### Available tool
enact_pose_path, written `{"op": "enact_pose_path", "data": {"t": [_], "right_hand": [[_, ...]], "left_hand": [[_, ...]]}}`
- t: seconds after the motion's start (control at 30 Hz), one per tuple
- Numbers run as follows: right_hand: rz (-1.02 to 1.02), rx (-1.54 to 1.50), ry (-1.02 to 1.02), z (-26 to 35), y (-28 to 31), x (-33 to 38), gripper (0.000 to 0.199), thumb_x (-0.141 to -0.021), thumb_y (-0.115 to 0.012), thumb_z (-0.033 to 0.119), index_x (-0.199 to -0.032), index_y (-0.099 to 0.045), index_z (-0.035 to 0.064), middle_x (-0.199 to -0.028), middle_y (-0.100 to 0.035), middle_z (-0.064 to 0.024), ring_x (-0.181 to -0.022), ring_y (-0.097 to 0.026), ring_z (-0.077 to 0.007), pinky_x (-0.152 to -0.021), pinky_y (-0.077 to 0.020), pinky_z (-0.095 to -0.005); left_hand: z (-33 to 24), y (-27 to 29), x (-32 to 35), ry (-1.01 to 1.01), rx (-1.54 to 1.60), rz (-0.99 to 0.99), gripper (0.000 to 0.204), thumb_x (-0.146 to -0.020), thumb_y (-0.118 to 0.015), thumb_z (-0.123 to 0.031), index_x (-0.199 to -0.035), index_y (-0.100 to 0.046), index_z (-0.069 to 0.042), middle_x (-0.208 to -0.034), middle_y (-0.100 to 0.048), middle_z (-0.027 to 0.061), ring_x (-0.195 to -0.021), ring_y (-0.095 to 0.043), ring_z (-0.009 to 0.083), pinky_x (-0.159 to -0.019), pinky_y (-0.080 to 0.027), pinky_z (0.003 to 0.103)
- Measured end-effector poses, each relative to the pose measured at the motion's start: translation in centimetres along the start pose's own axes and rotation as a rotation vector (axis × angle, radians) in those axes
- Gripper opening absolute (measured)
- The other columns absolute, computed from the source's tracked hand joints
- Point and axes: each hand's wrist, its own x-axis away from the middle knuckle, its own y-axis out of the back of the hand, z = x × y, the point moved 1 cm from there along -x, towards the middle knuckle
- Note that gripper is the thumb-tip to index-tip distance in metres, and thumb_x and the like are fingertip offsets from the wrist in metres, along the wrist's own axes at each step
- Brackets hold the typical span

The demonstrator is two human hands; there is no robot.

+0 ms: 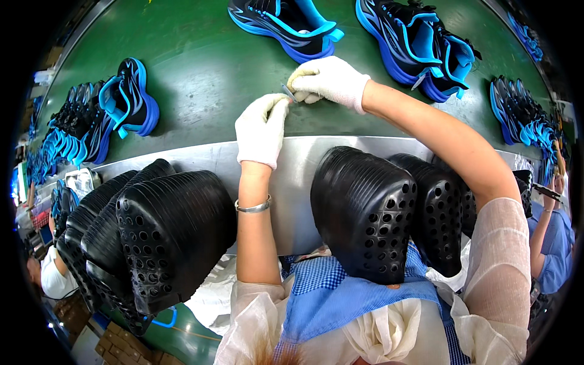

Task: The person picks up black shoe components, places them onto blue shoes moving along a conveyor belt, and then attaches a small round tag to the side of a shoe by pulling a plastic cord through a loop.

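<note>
Both my hands wear white knit gloves and meet over the green tabletop. My left hand is closed, its fingertips pinching a small thin grey strip whose exact kind I cannot make out. From the right, my right hand comes in with curled fingers and grips the strip's other side. Just beyond the hands lies a black and blue sneaker, its heel toward me. On the near side, nested stacks of black perforated toe-shaped plastic shoe forms stand left and right of my left forearm.
A pair of sneakers sits at the far right of the green table. Rows of similar sneakers line the left and right. A metal ledge runs along the near edge. Another person is at the right.
</note>
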Motion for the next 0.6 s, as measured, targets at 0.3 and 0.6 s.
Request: {"op": "enact_pose_path", "data": {"t": [0.3,0.6], "right_hand": [[-0.024,0.188,0.079,2.7,1.0,3.4,0.021,-0.088,-0.056,0.019,-0.093,-0.067,0.0018,-0.075,-0.062,-0.0015,-0.065,-0.053,-0.0062,-0.063,-0.045,-0.0213],[0.105,0.783,0.709,5.3,2.5,7.8,0.014,-0.078,-0.055,0.015,-0.077,-0.063,0.0036,-0.117,-0.059,-0.0151,-0.095,-0.061,-0.0277,-0.085,-0.048,-0.0332]], "left_hand": [[-4.0,1.0,1.2,-0.137,-0.06,0.094,0.023,-0.093,-0.047,-0.019,-0.092,-0.065,-0.004,-0.073,-0.059,0.0044,-0.064,-0.049,0.0114,-0.064,-0.042,0.026],[-7.5,0.6,1.4,-0.12,-0.368,0.178,0.029,-0.093,-0.042,-0.028,-0.085,-0.06,-0.007,-0.082,-0.064,0.017,-0.079,-0.061,0.0363,-0.071,-0.047,0.044]]}}
